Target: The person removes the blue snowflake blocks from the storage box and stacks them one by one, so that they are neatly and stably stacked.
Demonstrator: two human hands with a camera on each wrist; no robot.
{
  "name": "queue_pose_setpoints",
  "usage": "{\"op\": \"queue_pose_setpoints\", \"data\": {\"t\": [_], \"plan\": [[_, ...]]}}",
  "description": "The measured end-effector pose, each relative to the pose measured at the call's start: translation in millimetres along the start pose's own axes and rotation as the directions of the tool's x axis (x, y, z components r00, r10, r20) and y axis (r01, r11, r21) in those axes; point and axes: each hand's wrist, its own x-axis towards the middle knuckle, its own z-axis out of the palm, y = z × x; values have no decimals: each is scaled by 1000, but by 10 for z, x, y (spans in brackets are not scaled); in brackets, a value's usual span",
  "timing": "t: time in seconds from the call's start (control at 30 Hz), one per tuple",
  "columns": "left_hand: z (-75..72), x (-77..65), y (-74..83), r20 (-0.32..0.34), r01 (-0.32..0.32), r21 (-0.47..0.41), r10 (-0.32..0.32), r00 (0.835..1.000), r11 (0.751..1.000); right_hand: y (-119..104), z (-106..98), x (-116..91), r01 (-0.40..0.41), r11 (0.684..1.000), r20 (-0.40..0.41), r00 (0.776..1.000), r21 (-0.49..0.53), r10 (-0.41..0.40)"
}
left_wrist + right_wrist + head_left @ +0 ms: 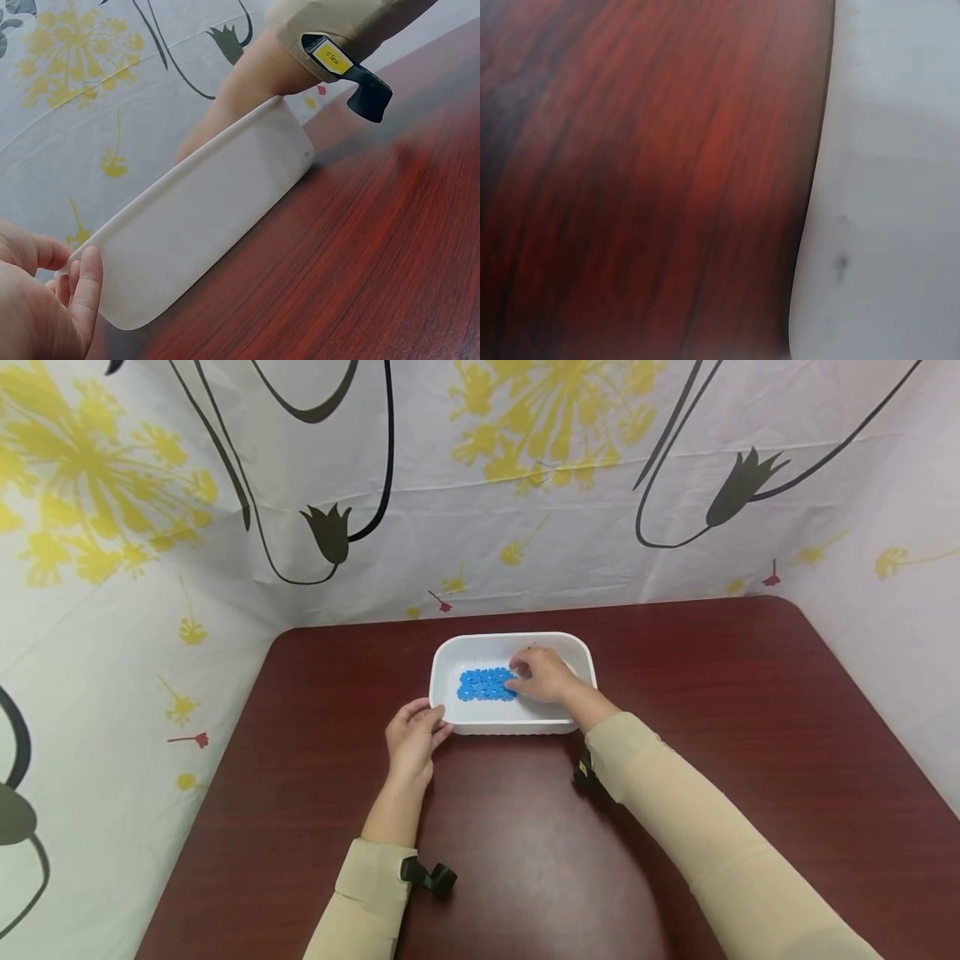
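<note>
A white plastic tray (517,727) with raised walls sits on the table. Small blue flower-shaped pieces (483,685) lie side by side in a flat rectangular patch on its floor. My left hand (411,743) grips the tray's near left corner, thumb at the rim and fingers against the outer wall; the left wrist view shows this hand (52,292) pinching the wall's end. Reaching over the near wall, my right hand (546,675) has bent fingers and thumb at the patch's right end. I cannot tell whether a piece is between its fingertips.
The dark red wooden table (300,760) extends around the tray on all sides. White cloth with yellow and grey flower prints (465,510) hangs behind and beside it. Black wrist cameras are strapped at the left sleeve (375,893) and the right sleeve (645,768).
</note>
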Motion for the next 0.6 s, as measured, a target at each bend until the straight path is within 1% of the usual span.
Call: {"op": "queue_pose_setpoints", "data": {"t": [0.2,0.33,0.47,0.6], "plan": [[4,-3,2,-1,-2,6,2,1000,1000,11,13,18,-8,999,23,1000,-31,9],[3,-7,6,0,0,10,0,1000,1000,10,17,13,-42,999,32,999,-20,43],[1,-7,7,2,4,10,-4,1000,1000,1,11,-1,-90,996,37,995,20,90],[0,-2,8,3,5,9,-5,1000,1000,2,2,-8,-123,990,47,992,74,120]]}}
